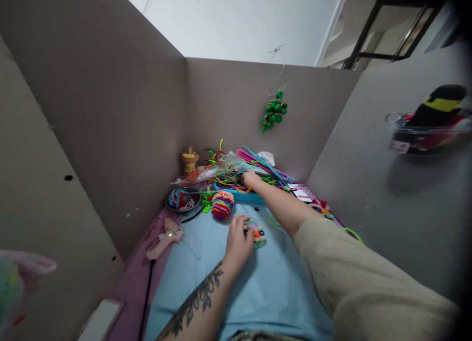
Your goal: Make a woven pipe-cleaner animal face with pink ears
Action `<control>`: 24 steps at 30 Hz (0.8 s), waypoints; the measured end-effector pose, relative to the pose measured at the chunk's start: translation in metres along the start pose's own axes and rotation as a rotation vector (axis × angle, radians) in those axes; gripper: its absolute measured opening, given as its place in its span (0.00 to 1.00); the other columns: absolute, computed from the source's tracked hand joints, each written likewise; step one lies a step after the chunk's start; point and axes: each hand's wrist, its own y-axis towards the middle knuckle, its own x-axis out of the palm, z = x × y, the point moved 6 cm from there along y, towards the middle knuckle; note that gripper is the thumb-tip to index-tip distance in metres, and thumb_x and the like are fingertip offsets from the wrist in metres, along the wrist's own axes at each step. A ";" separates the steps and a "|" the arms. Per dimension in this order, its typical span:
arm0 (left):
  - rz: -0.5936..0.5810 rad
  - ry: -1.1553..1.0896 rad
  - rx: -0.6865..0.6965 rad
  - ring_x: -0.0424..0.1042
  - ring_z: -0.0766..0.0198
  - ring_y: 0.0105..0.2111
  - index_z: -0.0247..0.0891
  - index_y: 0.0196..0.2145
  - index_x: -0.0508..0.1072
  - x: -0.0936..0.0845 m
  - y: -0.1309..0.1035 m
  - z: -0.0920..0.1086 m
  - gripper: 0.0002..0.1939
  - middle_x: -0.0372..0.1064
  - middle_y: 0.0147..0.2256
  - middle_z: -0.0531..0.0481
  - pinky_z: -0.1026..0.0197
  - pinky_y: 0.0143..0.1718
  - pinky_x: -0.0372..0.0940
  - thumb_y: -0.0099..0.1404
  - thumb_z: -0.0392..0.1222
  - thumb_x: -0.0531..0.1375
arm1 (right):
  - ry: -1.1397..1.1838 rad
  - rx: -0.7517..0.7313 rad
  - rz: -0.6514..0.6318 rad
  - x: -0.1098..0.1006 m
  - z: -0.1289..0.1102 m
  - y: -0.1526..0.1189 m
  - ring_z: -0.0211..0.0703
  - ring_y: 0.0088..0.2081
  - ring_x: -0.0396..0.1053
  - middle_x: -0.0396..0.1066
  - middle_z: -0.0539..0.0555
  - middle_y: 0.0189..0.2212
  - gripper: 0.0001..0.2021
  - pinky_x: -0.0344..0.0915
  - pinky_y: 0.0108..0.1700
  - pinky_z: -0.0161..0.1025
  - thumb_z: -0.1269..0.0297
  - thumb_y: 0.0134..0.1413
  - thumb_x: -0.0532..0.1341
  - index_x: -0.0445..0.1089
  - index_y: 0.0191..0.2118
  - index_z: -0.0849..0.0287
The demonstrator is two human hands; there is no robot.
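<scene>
My left hand [239, 236] rests on the blue cloth, its fingers bent round the left edge of a small fuzzy craft piece [260, 237] in green, cream and orange. Far forward, my right hand [250, 179] reaches into a heap of coloured pipe cleaners [258, 160]. Its fingers look closed, but what they hold is hidden. An orange pipe cleaner [244, 190] curves just below that hand. A striped, rainbow-coloured fuzzy piece [222, 207] stands ahead of my left hand, beside a bright green fuzzy figure [207, 201].
A pink glue gun [165, 242] lies left, its black cord running toward me. Behind it are a metal bowl [197, 199] with a blue-and-red piece and a brown jar [190, 163]. Grey partitions [228, 105] enclose the table. A green ornament [275, 112] hangs at the back.
</scene>
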 end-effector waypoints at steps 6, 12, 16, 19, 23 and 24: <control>-0.017 -0.006 0.014 0.62 0.59 0.47 0.36 0.41 0.68 -0.003 0.000 0.008 0.13 0.62 0.45 0.43 0.54 0.50 0.57 0.58 0.33 0.53 | -0.156 -0.075 0.023 -0.030 0.002 -0.029 0.46 0.41 0.68 0.74 0.55 0.38 0.13 0.61 0.41 0.34 0.72 0.45 0.58 0.74 0.38 0.58; -0.028 0.014 0.038 0.64 0.59 0.45 0.36 0.40 0.69 -0.002 0.000 0.007 0.11 0.64 0.42 0.43 0.54 0.48 0.59 0.58 0.33 0.53 | -0.264 0.052 0.191 -0.053 0.049 -0.079 0.47 0.42 0.69 0.72 0.55 0.42 0.17 0.61 0.38 0.35 0.69 0.48 0.54 0.71 0.44 0.54; -0.012 0.037 0.053 0.65 0.59 0.44 0.36 0.38 0.70 -0.003 0.003 0.006 0.10 0.65 0.41 0.44 0.54 0.47 0.60 0.57 0.33 0.54 | -0.187 0.235 0.243 -0.064 0.105 -0.106 0.47 0.39 0.70 0.74 0.57 0.38 0.14 0.61 0.35 0.34 0.69 0.47 0.54 0.74 0.38 0.58; 0.010 0.050 0.051 0.66 0.59 0.43 0.36 0.37 0.70 -0.006 0.006 0.006 0.09 0.66 0.40 0.44 0.55 0.45 0.62 0.58 0.34 0.53 | 0.012 0.295 0.295 -0.065 0.129 -0.131 0.42 0.32 0.71 0.75 0.55 0.32 0.13 0.61 0.31 0.32 0.70 0.47 0.52 0.73 0.36 0.59; 0.048 0.035 0.041 0.68 0.60 0.40 0.36 0.37 0.70 -0.009 0.008 0.008 0.09 0.68 0.38 0.44 0.59 0.37 0.64 0.59 0.38 0.53 | 0.524 0.213 0.253 -0.044 0.108 -0.170 0.35 0.20 0.67 0.71 0.50 0.20 0.09 0.60 0.24 0.29 0.69 0.48 0.51 0.67 0.32 0.60; 0.056 0.028 0.040 0.68 0.61 0.37 0.36 0.37 0.70 -0.009 0.008 0.009 0.09 0.69 0.37 0.45 0.60 0.35 0.65 0.59 0.38 0.53 | 0.623 0.166 0.250 -0.038 0.095 -0.180 0.35 0.18 0.65 0.68 0.48 0.17 0.07 0.60 0.22 0.29 0.68 0.48 0.51 0.66 0.30 0.60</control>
